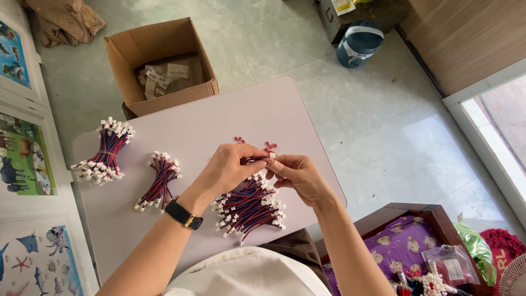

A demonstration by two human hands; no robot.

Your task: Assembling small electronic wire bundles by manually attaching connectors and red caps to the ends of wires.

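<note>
both hands pinched one red-and-blue wire lead with a white connector: left hand (229,167) on the wires, right hand (293,172) at the plug, above the loose pile of leads (249,208) on the table (219,120). a hard tug could probably unseat the connector.

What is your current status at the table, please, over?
Left hand and right hand both pinch one red-blue connector wire. Loose wire pile under hands. Two bundles lie left, apart. Nothing blocking.
</note>
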